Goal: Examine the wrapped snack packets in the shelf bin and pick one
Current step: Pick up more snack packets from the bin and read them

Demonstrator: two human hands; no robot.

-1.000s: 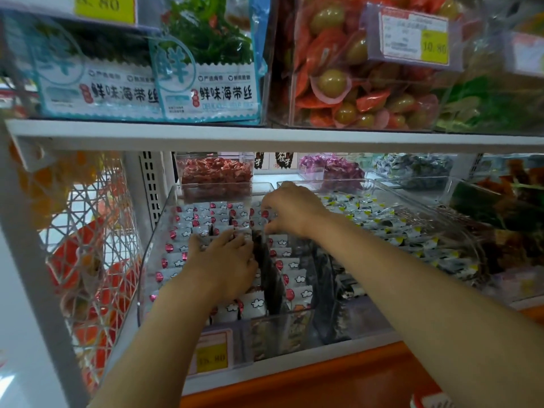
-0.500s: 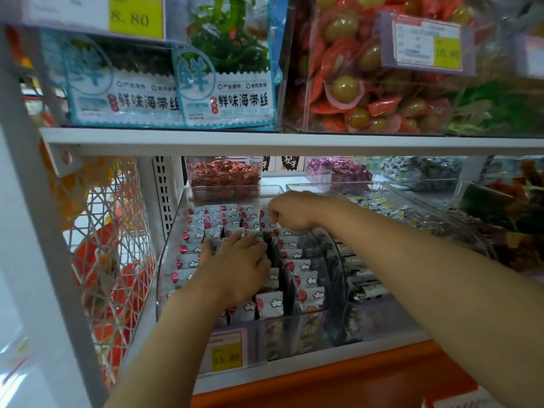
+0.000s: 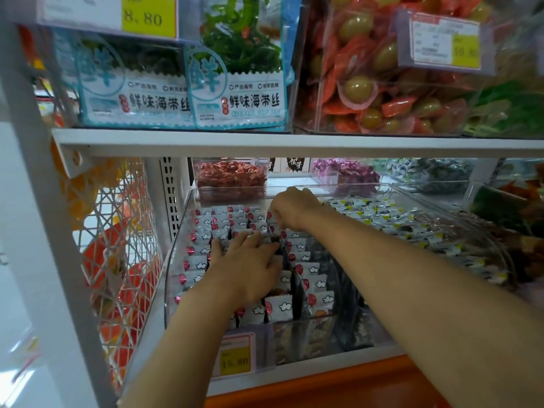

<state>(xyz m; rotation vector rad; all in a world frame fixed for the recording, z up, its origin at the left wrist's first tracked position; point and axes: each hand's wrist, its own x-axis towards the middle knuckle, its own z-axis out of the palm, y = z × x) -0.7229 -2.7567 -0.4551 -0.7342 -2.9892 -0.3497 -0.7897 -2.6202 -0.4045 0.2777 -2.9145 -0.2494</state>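
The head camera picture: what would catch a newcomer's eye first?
Two bare arms reach into a clear bin of white snack packets on the lower shelf: the left hand lies flat on the rows, the right hand curls over packets farther back. Above, blue seaweed bags and a yellow price tag stand out.

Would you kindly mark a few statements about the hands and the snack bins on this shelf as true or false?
1. The left hand lies flat on the white packets in the clear bin. True.
2. The right hand is nearer the camera than the left. False: it reaches further back.
3. The yellow price tag on that bin's front reads 8.80. False: it reads 15.80.
4. The bin of red sweets stands behind the clear bin. True.
5. Both hands are outside the shelf. False: both reach in under the upper shelf.
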